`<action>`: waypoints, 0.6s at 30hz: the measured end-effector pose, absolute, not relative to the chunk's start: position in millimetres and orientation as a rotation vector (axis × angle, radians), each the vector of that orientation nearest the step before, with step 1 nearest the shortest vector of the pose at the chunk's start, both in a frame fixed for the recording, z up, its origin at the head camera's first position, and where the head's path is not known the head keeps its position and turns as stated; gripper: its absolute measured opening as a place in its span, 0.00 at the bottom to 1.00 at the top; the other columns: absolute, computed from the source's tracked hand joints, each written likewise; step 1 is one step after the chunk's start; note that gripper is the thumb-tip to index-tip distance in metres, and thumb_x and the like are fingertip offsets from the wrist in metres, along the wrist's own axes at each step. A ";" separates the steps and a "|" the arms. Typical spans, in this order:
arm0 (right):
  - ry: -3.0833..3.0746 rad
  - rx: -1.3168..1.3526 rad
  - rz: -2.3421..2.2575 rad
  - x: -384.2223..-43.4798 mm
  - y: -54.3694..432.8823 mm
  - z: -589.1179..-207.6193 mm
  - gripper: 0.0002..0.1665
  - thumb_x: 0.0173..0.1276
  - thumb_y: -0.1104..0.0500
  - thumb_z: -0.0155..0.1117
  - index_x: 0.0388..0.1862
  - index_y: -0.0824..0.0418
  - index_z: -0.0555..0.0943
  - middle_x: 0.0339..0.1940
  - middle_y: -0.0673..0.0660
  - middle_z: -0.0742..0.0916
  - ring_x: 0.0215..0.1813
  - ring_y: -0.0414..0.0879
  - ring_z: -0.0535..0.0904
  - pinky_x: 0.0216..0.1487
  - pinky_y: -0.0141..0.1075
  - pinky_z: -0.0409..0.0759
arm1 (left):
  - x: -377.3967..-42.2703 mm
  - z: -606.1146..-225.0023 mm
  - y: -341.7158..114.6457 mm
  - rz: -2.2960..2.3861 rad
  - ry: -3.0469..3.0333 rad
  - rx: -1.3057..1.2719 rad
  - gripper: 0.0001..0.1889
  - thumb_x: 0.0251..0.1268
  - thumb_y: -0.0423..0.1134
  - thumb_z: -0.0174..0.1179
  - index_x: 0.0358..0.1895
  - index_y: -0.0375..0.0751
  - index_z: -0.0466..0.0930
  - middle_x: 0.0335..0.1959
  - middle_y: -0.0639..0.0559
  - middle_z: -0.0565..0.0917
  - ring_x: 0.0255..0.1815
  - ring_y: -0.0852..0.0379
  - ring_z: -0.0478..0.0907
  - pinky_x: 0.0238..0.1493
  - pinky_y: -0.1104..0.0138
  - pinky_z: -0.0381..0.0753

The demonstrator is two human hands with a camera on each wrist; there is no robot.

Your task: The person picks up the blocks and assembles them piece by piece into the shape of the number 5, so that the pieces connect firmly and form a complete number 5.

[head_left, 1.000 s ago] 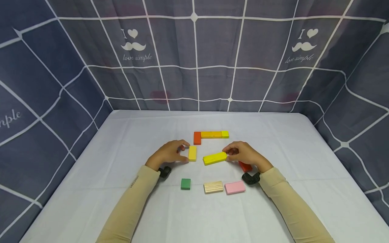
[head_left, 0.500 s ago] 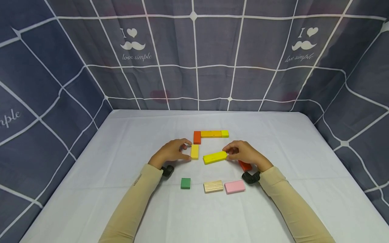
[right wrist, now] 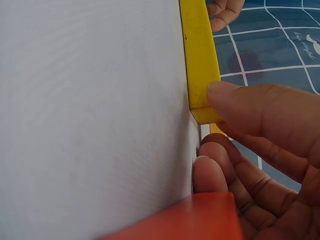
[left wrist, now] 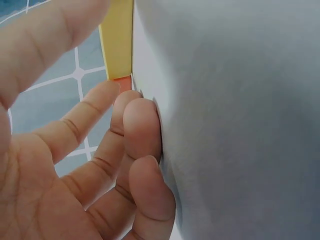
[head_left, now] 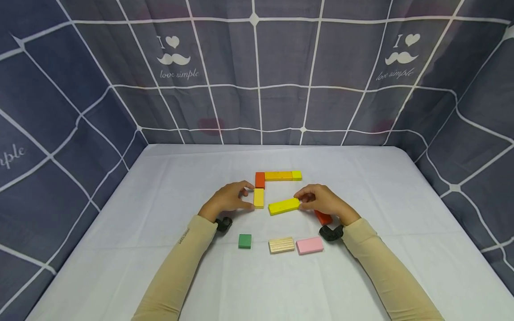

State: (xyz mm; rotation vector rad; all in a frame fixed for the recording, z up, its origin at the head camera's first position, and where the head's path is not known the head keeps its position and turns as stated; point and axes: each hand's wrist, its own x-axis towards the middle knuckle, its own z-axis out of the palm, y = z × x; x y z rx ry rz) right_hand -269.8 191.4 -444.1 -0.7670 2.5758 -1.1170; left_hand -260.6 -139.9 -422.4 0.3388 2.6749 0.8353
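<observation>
My left hand (head_left: 229, 197) pinches a short yellow block (head_left: 259, 199) between thumb and index finger, its far end against an orange-red block (head_left: 259, 180). In the left wrist view the other fingers bend loosely beside that yellow block (left wrist: 118, 40). My right hand (head_left: 321, 199) grips the right end of a longer bright-yellow block (head_left: 283, 206), which lies at a slant on the cloth. In the right wrist view the thumb presses on the end of this block (right wrist: 201, 60). A red block (head_left: 323, 217) lies partly hidden under the right hand.
An orange-yellow bar (head_left: 279, 176) and a small lime block (head_left: 296, 175) continue the row from the orange-red block. Nearer lie a green square block (head_left: 245, 241), a ribbed beige block (head_left: 281, 245) and a pink block (head_left: 309, 245). Dark gridded curtains (head_left: 285, 58) surround the white-covered table (head_left: 120, 249).
My left hand has slid the short yellow block right and slightly away, bringing it up against the orange-red block. My right hand and the bright-yellow block have stayed nearly still.
</observation>
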 end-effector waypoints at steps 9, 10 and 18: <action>2.579 -0.767 -1.117 -269.5 191.0 -443.7 0.17 0.68 0.69 0.76 0.55 0.70 0.88 0.49 0.60 0.89 0.46 0.46 0.81 0.49 0.32 0.80 | -259.9 -419.9 -138.3 0.829 2.682 0.327 0.32 0.63 0.45 0.80 0.69 0.47 0.81 0.55 0.47 0.84 0.48 0.49 0.76 0.54 0.55 0.77; 2.579 -0.767 -1.116 -269.6 191.0 -443.8 0.17 0.68 0.69 0.76 0.55 0.70 0.88 0.49 0.60 0.89 0.45 0.46 0.81 0.49 0.32 0.80 | -260.1 -420.0 -138.2 0.828 2.683 0.325 0.32 0.63 0.45 0.80 0.69 0.47 0.81 0.54 0.47 0.84 0.48 0.49 0.76 0.54 0.55 0.77; 2.576 -0.752 -1.117 -270.2 191.1 -444.2 0.17 0.69 0.69 0.77 0.56 0.69 0.88 0.49 0.60 0.89 0.46 0.47 0.81 0.49 0.33 0.80 | -261.8 -421.4 -137.0 0.812 2.692 0.314 0.31 0.64 0.45 0.80 0.69 0.47 0.81 0.54 0.47 0.84 0.48 0.49 0.76 0.54 0.55 0.78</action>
